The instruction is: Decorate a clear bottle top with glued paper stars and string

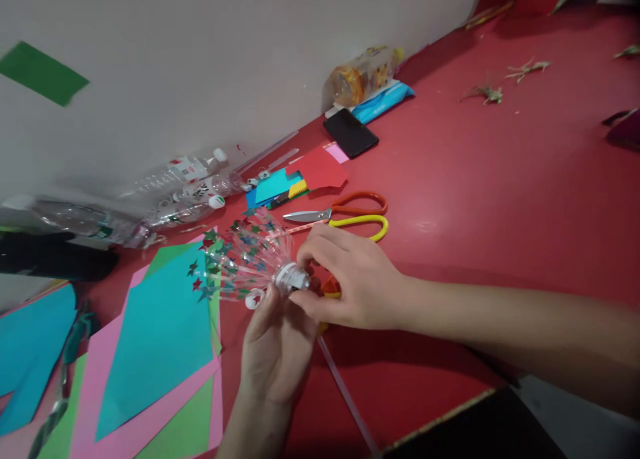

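Observation:
My left hand grips a cut plastic bottle top from below, its thumb against the white ring at the neck. Thin clear and pinkish strips with red, green and blue stars fan out from it to the left. My right hand curls its thumb and fingers round the neck's end; the fingertips are partly hidden. Just behind that hand lie scissors with one red and one yellow handle. An orange and yellow thing, mostly covered, shows beneath my right hand.
Blue, pink and green paper sheets lie at the left. Several plastic bottles rest along the wall. Farther back are a red paper piece, a black phone and an orange-capped bottle. The red table's edge is at front right.

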`<act>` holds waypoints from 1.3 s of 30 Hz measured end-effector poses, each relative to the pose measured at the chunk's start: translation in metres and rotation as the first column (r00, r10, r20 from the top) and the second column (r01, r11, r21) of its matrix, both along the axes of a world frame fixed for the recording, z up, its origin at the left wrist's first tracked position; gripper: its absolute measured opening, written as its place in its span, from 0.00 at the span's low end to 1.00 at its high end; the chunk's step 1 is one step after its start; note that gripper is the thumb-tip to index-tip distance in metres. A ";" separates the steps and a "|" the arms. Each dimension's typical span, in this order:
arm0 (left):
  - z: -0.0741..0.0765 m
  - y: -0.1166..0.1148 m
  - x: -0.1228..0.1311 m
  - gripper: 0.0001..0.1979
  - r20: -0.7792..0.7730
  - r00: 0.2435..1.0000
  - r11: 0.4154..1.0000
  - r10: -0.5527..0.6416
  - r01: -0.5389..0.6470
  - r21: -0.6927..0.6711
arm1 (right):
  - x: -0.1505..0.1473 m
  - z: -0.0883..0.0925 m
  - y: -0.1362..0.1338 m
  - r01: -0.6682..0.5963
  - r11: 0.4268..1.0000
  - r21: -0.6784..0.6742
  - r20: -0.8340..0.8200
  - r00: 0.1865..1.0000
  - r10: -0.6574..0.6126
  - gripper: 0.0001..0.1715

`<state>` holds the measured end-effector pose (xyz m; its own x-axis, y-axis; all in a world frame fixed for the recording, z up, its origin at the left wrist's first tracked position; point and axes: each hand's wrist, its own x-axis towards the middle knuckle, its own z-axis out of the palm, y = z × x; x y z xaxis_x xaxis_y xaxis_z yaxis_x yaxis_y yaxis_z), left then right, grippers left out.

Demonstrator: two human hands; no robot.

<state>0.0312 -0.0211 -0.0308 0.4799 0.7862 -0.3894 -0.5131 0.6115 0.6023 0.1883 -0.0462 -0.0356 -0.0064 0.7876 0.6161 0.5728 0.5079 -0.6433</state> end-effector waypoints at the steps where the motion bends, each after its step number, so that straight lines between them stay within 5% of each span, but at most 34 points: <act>1: 0.000 0.000 0.000 0.12 -0.005 1.000 1.000 -0.003 0.003 -0.005 | 0.000 0.000 0.000 -0.001 1.000 -0.001 -0.007 1.000 0.001 0.09; 19: -0.003 0.001 -0.003 0.12 0.171 0.978 0.993 -0.120 0.118 0.020 | -0.003 0.001 -0.002 0.041 0.997 -0.060 0.015 0.999 -0.040 0.06; 39: -0.005 0.002 -0.001 0.10 0.172 0.980 0.995 -0.097 0.095 0.016 | -0.005 -0.002 -0.003 0.038 0.995 -0.093 -0.016 0.999 -0.040 0.05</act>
